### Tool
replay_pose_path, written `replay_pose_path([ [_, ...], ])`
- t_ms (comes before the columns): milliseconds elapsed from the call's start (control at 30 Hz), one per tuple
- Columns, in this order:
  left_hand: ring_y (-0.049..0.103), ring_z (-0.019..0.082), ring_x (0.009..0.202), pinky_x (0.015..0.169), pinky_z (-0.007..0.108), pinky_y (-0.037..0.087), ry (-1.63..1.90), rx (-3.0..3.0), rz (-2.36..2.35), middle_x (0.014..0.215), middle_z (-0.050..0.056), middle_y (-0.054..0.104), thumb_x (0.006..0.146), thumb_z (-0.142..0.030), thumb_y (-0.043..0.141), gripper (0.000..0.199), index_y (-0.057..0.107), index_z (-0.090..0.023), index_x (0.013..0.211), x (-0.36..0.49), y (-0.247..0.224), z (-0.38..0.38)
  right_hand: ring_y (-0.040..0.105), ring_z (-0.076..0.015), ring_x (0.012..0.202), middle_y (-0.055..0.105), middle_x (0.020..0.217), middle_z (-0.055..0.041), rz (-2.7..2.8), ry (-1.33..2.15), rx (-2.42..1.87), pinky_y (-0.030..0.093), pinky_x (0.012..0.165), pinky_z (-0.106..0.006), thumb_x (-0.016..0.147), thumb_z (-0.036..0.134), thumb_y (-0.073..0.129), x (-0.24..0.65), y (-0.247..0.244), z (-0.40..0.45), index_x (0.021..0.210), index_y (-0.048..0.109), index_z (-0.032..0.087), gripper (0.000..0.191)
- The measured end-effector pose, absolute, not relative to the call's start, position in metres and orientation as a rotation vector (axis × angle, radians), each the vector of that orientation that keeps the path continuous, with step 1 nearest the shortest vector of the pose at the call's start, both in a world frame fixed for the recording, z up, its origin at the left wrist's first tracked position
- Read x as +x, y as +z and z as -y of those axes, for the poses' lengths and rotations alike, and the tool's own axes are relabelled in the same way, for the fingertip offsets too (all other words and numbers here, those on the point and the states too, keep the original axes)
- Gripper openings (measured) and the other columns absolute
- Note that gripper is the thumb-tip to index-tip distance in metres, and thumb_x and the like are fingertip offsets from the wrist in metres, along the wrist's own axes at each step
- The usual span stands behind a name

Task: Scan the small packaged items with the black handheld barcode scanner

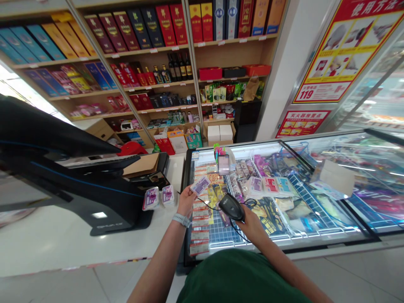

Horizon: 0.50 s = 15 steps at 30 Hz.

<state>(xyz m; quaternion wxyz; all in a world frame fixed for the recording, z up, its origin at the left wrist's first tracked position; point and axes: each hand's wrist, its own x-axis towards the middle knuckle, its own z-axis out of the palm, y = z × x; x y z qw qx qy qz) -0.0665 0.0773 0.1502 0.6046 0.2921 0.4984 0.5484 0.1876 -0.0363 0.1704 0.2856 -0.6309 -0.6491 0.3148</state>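
Observation:
Between the fingers of my left hand (188, 200) is a small flat purple-and-white package (200, 185), held up over the left end of the glass-topped freezer (217, 242). A wristwatch (181, 219) is on that wrist. My right hand (251, 221) wraps round the handle of a black barcode scanner (232, 206), its head tilted towards the package but apart from it. The scanner's black cable (205, 204) runs across the freezer top. Several similar small boxes, one of them red (270, 185), lie in a row on the glass right of the scanner.
Two stacks of purple-labelled boxes (152, 198) stand on the white counter (63, 248) at left, beside a black checkout terminal (110, 202). An open cardboard box (142, 165) sits behind them. Price labels (200, 233) line the freezer's left end. Stocked shelves (164, 82) stand beyond.

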Motion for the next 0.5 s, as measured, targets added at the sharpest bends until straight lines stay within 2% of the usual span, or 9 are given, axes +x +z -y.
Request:
replay_pose_path([
  [233,0.067,0.017,0.086,0.083,0.033,0.052,1.259,0.624,-1.187,0.097,0.009,0.071,0.063,-0.015,0.075,0.038,0.061,-0.013,0.098,-0.064,0.150,-0.077,0.062,-0.0264,0.105,0.067,0.110,-0.0098,1.748,0.856,-1.679,0.046,0.088,-0.036,0.075,0.023,0.054,0.190,0.170,0.036,0.118,0.056,0.017,0.043],
  [500,0.065,0.014,0.068,0.072,0.035,0.057,1.179,0.498,-1.197,0.079,0.005,0.069,0.065,-0.014,0.068,0.021,0.056,-0.015,0.082,-0.054,0.152,-0.073,0.063,-0.0256,0.101,0.068,0.106,-0.0091,1.729,0.821,-1.684,0.046,0.087,-0.034,0.073,0.021,0.055,0.192,0.172,0.040,0.111,0.057,0.017,0.038],
])
